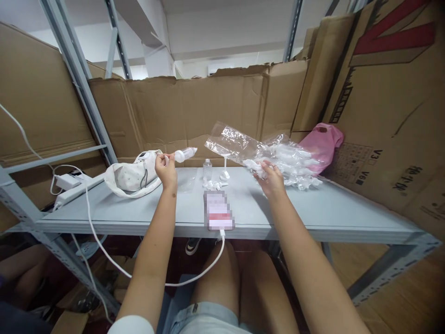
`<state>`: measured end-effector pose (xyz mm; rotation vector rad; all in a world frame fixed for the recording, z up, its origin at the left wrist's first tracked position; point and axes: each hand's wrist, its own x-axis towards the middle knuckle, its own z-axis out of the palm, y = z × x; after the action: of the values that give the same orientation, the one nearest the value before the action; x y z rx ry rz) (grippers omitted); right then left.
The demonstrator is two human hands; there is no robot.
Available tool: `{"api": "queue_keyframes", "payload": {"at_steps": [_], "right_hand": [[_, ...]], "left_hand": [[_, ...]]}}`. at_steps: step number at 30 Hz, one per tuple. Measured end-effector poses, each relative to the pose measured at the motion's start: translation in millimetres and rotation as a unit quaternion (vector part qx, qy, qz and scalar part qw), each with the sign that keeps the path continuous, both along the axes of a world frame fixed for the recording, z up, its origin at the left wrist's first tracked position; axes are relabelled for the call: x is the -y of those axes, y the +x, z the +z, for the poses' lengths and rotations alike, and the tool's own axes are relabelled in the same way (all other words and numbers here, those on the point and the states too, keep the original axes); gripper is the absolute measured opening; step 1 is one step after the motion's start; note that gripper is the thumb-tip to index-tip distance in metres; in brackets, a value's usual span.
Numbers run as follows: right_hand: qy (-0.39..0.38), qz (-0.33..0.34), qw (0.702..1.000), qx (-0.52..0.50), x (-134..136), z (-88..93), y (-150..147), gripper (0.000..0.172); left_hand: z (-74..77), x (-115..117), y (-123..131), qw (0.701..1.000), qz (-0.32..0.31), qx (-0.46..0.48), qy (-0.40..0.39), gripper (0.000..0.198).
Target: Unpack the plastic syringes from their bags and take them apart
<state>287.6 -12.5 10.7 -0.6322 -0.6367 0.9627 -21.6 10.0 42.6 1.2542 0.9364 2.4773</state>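
Note:
My left hand [167, 171] is closed round one end of a small clear plastic bottle [186, 154], raised above the table and lying nearly level, tip to the right. On the right, my right hand [271, 180] has its fingers closed at the near edge of a clear plastic bag [239, 141], over white plastic pieces [253, 165]; whether they pinch film or a piece is hard to see. Between my hands stand a ribbed clear bottle [207, 170] and a white pump head [225, 174] with an upright tube. Several small white nozzle parts [214, 185] lie before them.
A phone [219, 211] lies at the table's front edge, its white cable [194, 279] looping left. A white cloth bag [134, 174] and a power strip [78, 191] lie left. A pink bag [323, 144] sits behind the clear packs [295, 162]. Cardboard walls [194, 106] enclose the table.

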Motion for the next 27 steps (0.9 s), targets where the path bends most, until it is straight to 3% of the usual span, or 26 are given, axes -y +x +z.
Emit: {"api": "queue_keyframes", "payload": {"at_steps": [7,14,22,27], "right_hand": [[0.01,-0.012,1.0,-0.004,-4,-1.9,2,0.028],[0.007,-0.012,1.0,-0.016,0,0.7,0,0.028],[0.006,-0.009,1.0,-0.014,0,0.4,0,0.025],[0.01,-0.005,1.0,-0.012,0,-0.5,0,0.027]], "left_hand": [[-7.7,0,9,0.987,0.075,-0.117,-0.08,0.013],[-13.1,2,22,0.938,0.13,-0.262,-0.185,0.005],[-20.7,2,28,0.868,0.099,-0.425,-0.235,0.005],[-26.1,0,30,0.813,0.038,-0.515,-0.268,0.003]]}}
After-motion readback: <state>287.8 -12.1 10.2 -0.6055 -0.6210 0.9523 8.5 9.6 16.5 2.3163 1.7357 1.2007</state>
